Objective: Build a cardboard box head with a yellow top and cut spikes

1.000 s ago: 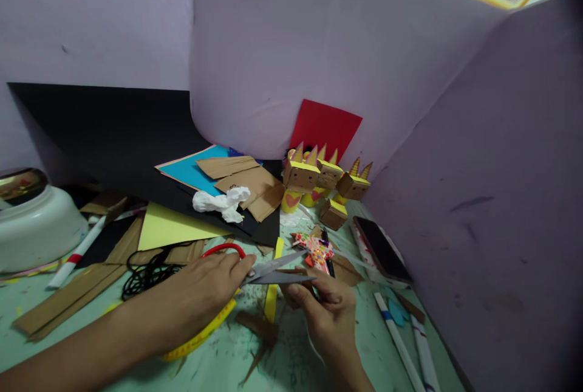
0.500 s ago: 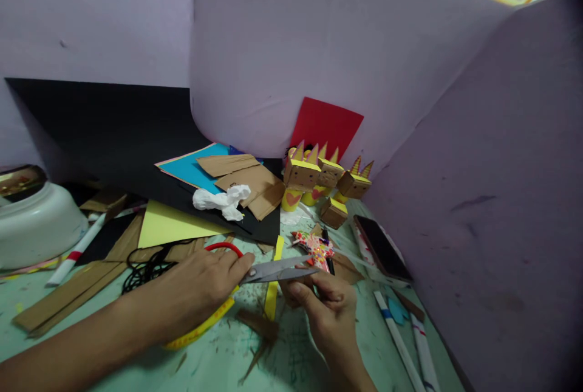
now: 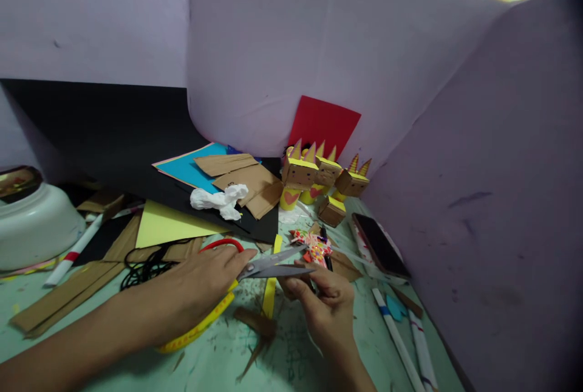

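My left hand (image 3: 204,279) is closed round the red handle of a pair of scissors (image 3: 277,270). The grey blades stand apart and point right, their tips close to the fingers of my right hand (image 3: 325,307). Those fingers pinch a small brown piece of cardboard (image 3: 290,288), mostly hidden behind the lower blade and the fingers. Under the blades lies a yellow paper strip (image 3: 269,298). Brown cardboard scraps (image 3: 255,321) rest on the table between the hands. A yellow curved band (image 3: 195,332) shows beneath my left wrist.
Cardboard figures with yellow horns (image 3: 300,171) stand at the back, near a red sheet (image 3: 324,127). A phone (image 3: 380,246) and white markers (image 3: 396,334) lie right. Black cord (image 3: 141,273), crumpled white tissue (image 3: 221,200) and a white pot (image 3: 39,222) are left.
The scissor blades have spread wider, the upper one tilting up. The right hand keeps its pinch on the cardboard. The whole view has shifted slightly.
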Tool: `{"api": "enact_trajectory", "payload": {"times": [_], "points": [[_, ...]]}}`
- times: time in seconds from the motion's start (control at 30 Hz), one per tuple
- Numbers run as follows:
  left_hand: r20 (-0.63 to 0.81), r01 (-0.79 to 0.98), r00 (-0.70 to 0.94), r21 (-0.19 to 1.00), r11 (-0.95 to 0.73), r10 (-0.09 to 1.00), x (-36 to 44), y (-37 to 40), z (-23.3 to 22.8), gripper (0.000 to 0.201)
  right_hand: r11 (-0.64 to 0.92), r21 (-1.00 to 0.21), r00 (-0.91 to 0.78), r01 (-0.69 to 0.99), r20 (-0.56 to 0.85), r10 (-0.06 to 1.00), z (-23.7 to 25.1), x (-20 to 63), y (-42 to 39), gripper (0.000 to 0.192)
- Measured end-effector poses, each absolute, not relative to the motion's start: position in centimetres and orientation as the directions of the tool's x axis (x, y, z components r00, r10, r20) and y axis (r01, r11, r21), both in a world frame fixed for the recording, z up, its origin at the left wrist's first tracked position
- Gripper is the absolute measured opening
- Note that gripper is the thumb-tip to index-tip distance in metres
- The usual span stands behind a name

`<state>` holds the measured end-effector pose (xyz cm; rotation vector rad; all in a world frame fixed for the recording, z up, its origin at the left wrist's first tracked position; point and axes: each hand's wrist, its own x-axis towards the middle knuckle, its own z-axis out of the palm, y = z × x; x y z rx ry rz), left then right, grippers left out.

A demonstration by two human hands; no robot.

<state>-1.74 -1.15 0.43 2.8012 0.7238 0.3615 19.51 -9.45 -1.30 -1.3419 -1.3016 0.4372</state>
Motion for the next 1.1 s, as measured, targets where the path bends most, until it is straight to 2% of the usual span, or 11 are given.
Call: {"api": "enact_trajectory", "payload": {"times": [0.17, 0.53, 0.7, 0.83, 1.0, 1.1], "points": [[0.102, 0.455, 0.868, 0.229, -0.861, 0.486, -1.7, -1.1, 0.7, 0.06, 0.267, -0.847, 0.368, 0.46, 0.456, 0.81, -1.7, 19.3, -9.4, 0.017], [0.081, 0.485, 0.861, 0.169, -0.858, 0.502, -1.8, -1.4, -0.2, 0.062, 0.264, -0.84, 0.351, 0.473, 0.455, 0.819, -2.3, 19.6, -9.4, 0.011], [0.092, 0.471, 0.867, 0.172, -0.865, 0.49, -1.4, -1.1, 0.0, 0.056, 0.272, -0.834, 0.297, 0.48, 0.447, 0.844, -1.9, 19.3, -9.5, 0.017], [0.062, 0.448, 0.882, 0.198, -0.872, 0.468, -1.2, -1.1, 0.1, 0.053, 0.251, -0.854, 0.333, 0.456, 0.426, 0.841, -1.8, 19.0, -9.6, 0.024], [0.072, 0.446, 0.889, 0.083, -0.891, 0.452, -1.2, -1.1, 0.7, 0.046, 0.221, -0.876, 0.376, 0.43, 0.396, 0.838, -2.1, 18.9, -9.6, 0.026], [0.071, 0.431, 0.898, 0.059, -0.9, 0.435, -1.3, -0.9, 0.8, 0.042, 0.187, -0.872, 0.404, 0.453, 0.388, 0.828, -2.3, 19.0, -9.4, 0.028]]}}
